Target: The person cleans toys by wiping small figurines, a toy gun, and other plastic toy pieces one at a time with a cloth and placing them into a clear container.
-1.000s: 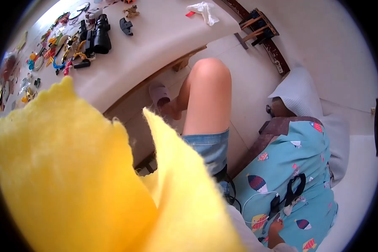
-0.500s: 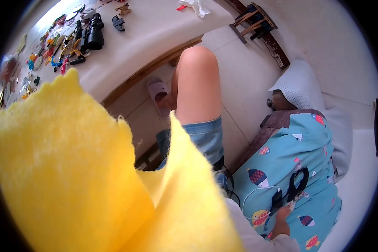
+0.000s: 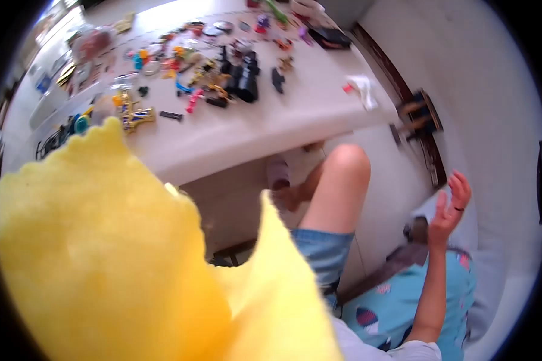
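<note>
Hanging close to the camera at left: yellow cloth [image 3: 102, 240], its support unseen; left hand out of view, finger state cannot be told. Beyond it, on the desk [image 3: 199, 144], black scope [image 3: 245, 81] lies among small trinkets, probably spread loose so each stays visible. White bag [image 3: 364, 93] sits near the far corner. At right, above fish-print cover [image 3: 403, 295], right hand [image 3: 447, 216] raised, apparently empty: thumb apart, fingers close together, slightly curled.
</note>
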`<state>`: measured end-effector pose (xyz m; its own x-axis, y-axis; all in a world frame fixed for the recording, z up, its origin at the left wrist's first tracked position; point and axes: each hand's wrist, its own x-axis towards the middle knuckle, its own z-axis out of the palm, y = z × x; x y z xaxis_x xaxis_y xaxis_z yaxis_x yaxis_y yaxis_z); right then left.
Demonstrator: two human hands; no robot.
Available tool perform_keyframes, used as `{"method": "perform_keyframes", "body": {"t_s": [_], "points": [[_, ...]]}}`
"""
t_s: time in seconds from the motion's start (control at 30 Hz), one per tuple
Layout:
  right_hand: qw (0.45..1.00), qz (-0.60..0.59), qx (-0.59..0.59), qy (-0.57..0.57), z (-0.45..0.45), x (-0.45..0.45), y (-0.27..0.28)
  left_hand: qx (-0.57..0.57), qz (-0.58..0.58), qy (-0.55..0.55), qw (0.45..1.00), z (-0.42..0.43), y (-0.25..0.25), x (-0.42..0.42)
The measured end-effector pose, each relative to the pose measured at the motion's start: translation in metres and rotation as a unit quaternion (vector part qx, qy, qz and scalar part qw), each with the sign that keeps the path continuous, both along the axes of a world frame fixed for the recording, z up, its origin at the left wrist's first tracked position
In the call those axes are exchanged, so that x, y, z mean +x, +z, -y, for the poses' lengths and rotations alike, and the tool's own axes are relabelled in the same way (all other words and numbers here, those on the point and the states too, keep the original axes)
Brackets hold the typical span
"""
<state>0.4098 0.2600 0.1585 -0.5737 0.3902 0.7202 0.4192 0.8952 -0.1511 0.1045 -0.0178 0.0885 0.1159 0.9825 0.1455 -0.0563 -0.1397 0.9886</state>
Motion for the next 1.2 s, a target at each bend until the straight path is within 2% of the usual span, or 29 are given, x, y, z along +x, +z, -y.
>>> {"method": "perform_keyframes", "body": {"t_s": [0.1, 0.13, 0.2, 0.27, 0.4, 0.43, 0.53, 0.67, 0.73, 0.77, 0.83, 0.87, 0.9, 0.93, 1.03, 1.2], "points": [[0.980, 0.047, 0.032, 0.192, -0.009, -0.133, 0.008, -0.014, 0.012, 0.070, 0.997, 0.028, 0.023, -0.025], [0.973, 0.041, 0.061, 0.218, -0.011, -0.169, 0.010, -0.019, 0.010, 0.093, 0.995, 0.033, 0.034, -0.037], [0.957, 0.015, -0.096, 0.275, -0.014, -0.222, 0.013, -0.029, 0.008, 0.143, 0.989, 0.047, 0.047, -0.055], [0.952, 0.029, 0.005, 0.304, -0.042, -0.298, 0.005, -0.050, 0.027, 0.181, 0.982, 0.035, 0.052, -0.090], [0.944, 0.062, -0.089, 0.311, -0.066, -0.394, -0.036, -0.096, 0.120, 0.179, 0.972, -0.008, 0.013, -0.123], [0.946, 0.075, -0.059, 0.309, -0.070, -0.411, -0.043, -0.107, 0.145, 0.163, 0.970, -0.016, 0.001, -0.123], [0.946, 0.156, -0.092, 0.270, -0.078, -0.461, -0.053, -0.138, 0.215, 0.111, 0.961, -0.032, -0.024, -0.115], [0.949, 0.247, -0.034, 0.193, -0.098, -0.533, -0.074, -0.162, 0.275, 0.057, 0.946, -0.024, -0.043, -0.096], [0.942, 0.293, -0.031, 0.164, -0.112, -0.564, -0.084, -0.169, 0.288, 0.036, 0.942, -0.022, -0.051, -0.088], [0.925, 0.347, -0.076, 0.134, -0.117, -0.582, -0.087, -0.167, 0.298, 0.028, 0.939, -0.020, -0.055, -0.084], [0.922, 0.352, -0.058, 0.150, -0.115, -0.602, -0.091, -0.200, 0.321, 0.011, 0.926, -0.021, -0.048, -0.081], [0.921, 0.354, -0.051, 0.157, -0.113, -0.612, -0.092, -0.264, 0.343, -0.001, 0.901, -0.023, -0.038, -0.083], [0.902, 0.383, 0.012, 0.199, -0.113, -0.624, -0.095, -0.285, 0.343, -0.011, 0.895, -0.024, -0.031, -0.086], [0.901, 0.389, -0.011, 0.193, -0.114, -0.629, -0.102, -0.307, 0.344, -0.021, 0.887, -0.024, -0.028, -0.088], [0.890, 0.420, -0.063, 0.164, -0.110, -0.634, -0.117, -0.276, 0.342, -0.046, 0.897, -0.019, -0.027, -0.092], [0.868, 0.410, -0.069, 0.270, -0.077, -0.596, -0.096, -0.267, 0.333, -0.065, 0.902, -0.014, -0.024, -0.087]]}}
